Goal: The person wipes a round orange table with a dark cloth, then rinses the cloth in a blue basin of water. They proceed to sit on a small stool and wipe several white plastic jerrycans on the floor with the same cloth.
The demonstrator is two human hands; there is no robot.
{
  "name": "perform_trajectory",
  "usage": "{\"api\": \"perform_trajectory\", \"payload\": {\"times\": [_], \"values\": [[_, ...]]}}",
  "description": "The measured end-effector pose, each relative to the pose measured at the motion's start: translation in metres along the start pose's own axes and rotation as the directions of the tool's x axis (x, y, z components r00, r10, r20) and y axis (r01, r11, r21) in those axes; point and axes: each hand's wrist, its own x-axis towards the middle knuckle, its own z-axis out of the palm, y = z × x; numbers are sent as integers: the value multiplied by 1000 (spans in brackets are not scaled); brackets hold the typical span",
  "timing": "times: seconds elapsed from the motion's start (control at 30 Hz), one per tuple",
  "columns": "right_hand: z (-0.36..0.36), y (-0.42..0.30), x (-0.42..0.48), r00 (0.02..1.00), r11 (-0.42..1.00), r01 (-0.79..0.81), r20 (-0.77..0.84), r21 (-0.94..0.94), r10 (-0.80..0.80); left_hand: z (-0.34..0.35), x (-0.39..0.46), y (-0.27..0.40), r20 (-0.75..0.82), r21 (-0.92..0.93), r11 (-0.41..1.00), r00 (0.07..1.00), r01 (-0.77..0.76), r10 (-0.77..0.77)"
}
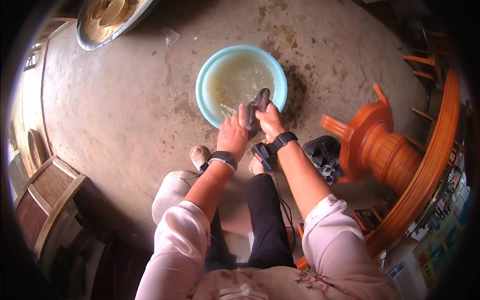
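A wet, dark shoe [254, 118] with a pinkish inside is tilted over the near rim of a light-blue plastic basin [201, 100]. My right hand [270, 120] grips it from the right, thumb pressed on its edge. My left hand [233, 134] lies along the shoe's left side with fingers stretched out towards the basin; whether the palm touches the shoe cannot be made out. Cloudy brownish water [240, 82] stands in the basin, and small splashes show just beyond my left fingertips.
An orange wooden table [390, 157] lies on its side at right, beside a pair of dark shoes [322, 150]. A whitish cylindrical container [170, 193] is by my left leg. A large metal basin [88, 41] with scoops is at upper left. Wet spots mark the concrete floor [150, 97].
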Motion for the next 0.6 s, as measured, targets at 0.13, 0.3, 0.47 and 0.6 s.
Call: {"api": "perform_trajectory", "payload": {"times": [0.13,0.3,0.47,0.6], "values": [[2,16,11,999,996,-32,-5,84,32,-5,4,2,136,-41,997,989,65,-59],[-1,-31,-21,970,965,18,229,261,-80,-30,12,-19,240,-632,740,966,228,-93],[-37,-69,-35,840,898,416,438,-141,-320,-73,24,-36,536,-834,-19,816,552,216],[-31,-96,-44,708,876,407,517,258,-481,-100,19,-36,574,-705,-173,697,688,430]]}}
